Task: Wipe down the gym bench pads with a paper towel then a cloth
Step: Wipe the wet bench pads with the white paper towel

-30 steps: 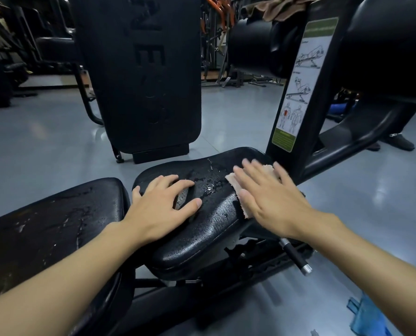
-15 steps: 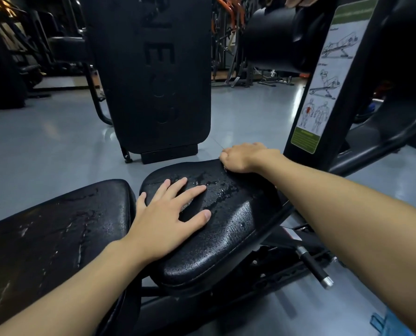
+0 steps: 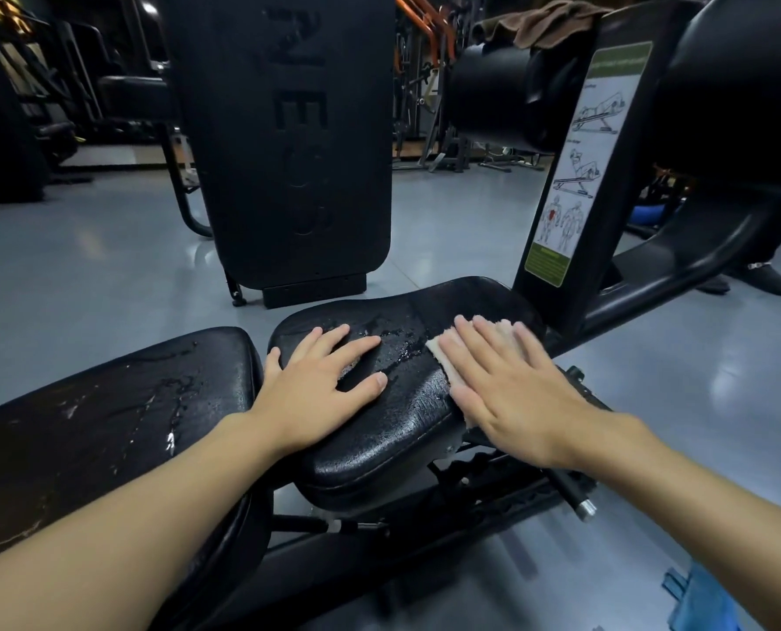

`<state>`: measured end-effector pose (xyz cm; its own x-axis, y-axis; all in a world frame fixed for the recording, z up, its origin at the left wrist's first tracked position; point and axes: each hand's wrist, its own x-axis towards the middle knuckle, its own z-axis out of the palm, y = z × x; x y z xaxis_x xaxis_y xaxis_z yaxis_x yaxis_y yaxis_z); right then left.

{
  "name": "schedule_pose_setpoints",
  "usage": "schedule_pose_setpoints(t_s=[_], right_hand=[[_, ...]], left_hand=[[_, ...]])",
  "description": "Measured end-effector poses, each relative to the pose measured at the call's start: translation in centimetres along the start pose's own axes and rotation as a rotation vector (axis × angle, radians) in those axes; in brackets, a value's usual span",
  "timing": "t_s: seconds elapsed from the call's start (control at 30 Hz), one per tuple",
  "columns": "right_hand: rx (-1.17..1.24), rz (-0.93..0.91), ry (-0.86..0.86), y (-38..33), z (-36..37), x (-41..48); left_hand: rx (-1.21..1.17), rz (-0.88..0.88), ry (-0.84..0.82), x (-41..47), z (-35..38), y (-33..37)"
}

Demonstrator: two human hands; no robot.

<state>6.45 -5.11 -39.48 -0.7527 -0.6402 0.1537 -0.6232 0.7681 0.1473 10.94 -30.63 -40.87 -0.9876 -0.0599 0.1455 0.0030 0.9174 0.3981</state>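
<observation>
On the grey gym floor (image 3: 106, 266), the black bench's seat pad (image 3: 406, 430) glistens wet across its middle. The left hand (image 3: 320, 384) stays flat on the pad's left half, fingers spread and holding nothing. The right hand (image 3: 511, 384), curled at the pad's far edge half a second ago, now presses the paper towel (image 3: 441, 355) against the right side with straight fingers.

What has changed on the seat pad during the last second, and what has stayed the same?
The right hand went forward to the far edge of the seat pad, fingers curled, then came back to its right side, pressing flat on the paper towel. The left hand stayed flat on the pad; water drops remain.
</observation>
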Motion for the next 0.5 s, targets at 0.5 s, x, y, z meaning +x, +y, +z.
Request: schedule_pose_setpoints(t_s=[0.5], right_hand=[[0.119, 0.095, -0.17, 0.7, -0.4, 15.6]], left_hand=[[-0.008, 0.085, 0.002, -0.5, 0.5, -2.1]])
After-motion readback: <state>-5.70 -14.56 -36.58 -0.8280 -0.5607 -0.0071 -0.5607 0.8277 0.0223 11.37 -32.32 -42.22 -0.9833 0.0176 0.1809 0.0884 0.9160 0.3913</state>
